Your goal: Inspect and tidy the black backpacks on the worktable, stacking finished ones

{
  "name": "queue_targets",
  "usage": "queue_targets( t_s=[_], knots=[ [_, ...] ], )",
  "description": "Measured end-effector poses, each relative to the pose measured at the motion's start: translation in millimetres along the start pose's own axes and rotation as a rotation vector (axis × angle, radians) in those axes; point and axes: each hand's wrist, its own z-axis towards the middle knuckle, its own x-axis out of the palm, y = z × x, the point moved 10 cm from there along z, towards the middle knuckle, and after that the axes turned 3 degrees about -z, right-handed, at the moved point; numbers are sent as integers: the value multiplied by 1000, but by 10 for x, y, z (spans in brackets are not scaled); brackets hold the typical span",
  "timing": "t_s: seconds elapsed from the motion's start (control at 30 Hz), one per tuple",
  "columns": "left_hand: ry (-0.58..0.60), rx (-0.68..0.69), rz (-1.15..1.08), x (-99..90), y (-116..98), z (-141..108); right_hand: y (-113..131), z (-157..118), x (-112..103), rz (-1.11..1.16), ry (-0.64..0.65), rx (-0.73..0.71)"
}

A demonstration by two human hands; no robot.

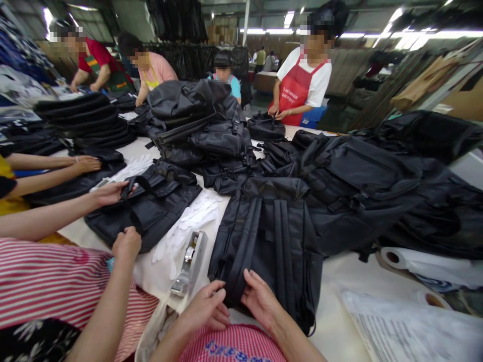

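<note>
A black backpack (pixel 269 236) lies on the table in front of me, its two shoulder straps (pixel 249 236) facing up. At its lower left corner is my left hand (pixel 209 305), fingers loosely apart and holding nothing. My right hand (pixel 262 300) rests at the lower end of the left strap; its thumb and fingers are apart, with the fingertips against the strap. Part of the backpack's bottom edge is hidden behind my hands. Just left of the backpack stands a metal tape dispenser (pixel 188 264).
A co-worker's hands (pixel 126 244) hold straps of another black bag (pixel 151 206) at left. White gloves (pixel 192 218) lie between the bags. Black bags (pixel 199 120) are piled behind; more (pixel 362 176) lie at right, near white rolls (pixel 394 257) and a plastic sheet (pixel 411 322). Several people work across the table.
</note>
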Motion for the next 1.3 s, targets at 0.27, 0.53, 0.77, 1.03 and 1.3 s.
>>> queue_targets(
  t_s=[0.27,0.53,0.77,1.03,1.3],
  knots=[
    [-31,222,-6,225,-468,181,189,-157,33,-207,-18,-24],
    [-106,327,58,280,-639,378,201,-71,-74,-214,-28,-136],
    [-112,267,-29,166,-563,411,221,126,42,-171,13,-71],
    [-145,413,23,84,-632,559,439,303,312,-168,77,-191],
    [-182,392,244,-230,-817,640,550,269,16,-126,-52,-183]
  ],
)
